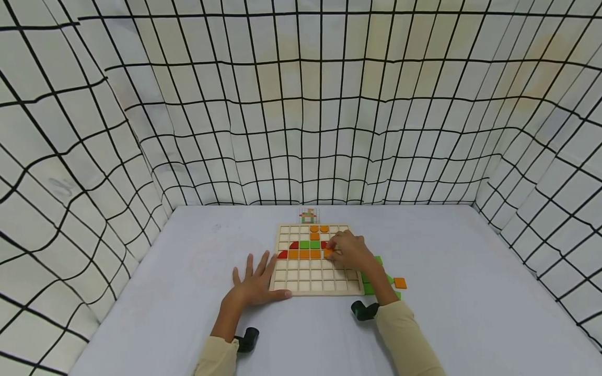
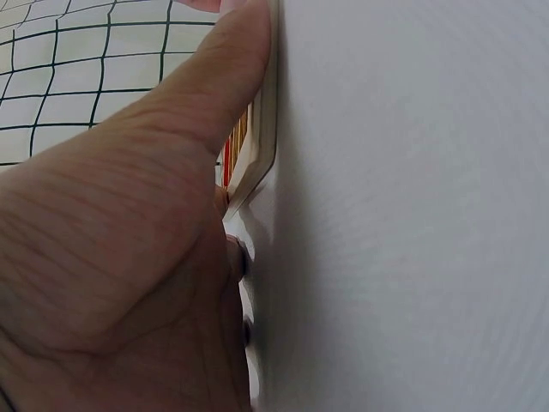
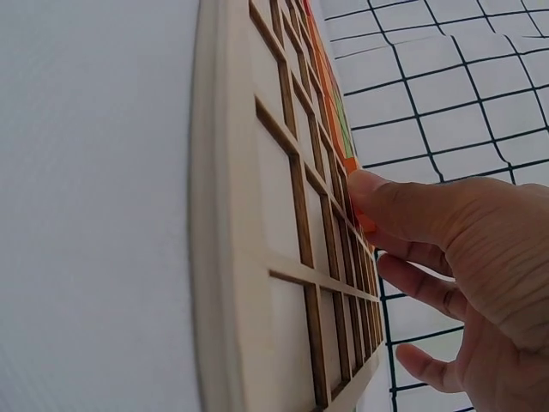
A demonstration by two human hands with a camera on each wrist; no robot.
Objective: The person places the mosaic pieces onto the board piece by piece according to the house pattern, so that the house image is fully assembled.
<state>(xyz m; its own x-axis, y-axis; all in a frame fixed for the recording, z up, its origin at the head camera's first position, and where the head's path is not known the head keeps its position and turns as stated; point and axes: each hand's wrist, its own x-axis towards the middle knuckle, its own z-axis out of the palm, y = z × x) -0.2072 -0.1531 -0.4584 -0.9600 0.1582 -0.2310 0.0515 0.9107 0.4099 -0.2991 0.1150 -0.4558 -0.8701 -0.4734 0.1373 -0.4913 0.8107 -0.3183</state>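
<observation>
A wooden grid board (image 1: 316, 286) lies on the white table. My right hand (image 1: 350, 250) pinches an orange square tile (image 1: 327, 253) between thumb and fingers, at the right end of a row of orange tiles (image 1: 304, 254). That row begins with a red rounded piece (image 1: 282, 255). Just above are green tiles (image 1: 309, 244) between red pieces (image 1: 294, 245), the right one partly covered by my fingers. An orange square (image 1: 314, 236) and orange rounded pieces (image 1: 324, 228) sit higher. My left hand (image 1: 254, 287), fingers spread, rests against the board's lower left corner, thumb on its front edge.
A small pattern card (image 1: 309, 215) lies behind the board. Several green pieces (image 1: 368, 288) lie at the board's right side, partly under my right forearm, with a loose orange tile (image 1: 400, 283) beside them. White walls with black grid lines surround the table.
</observation>
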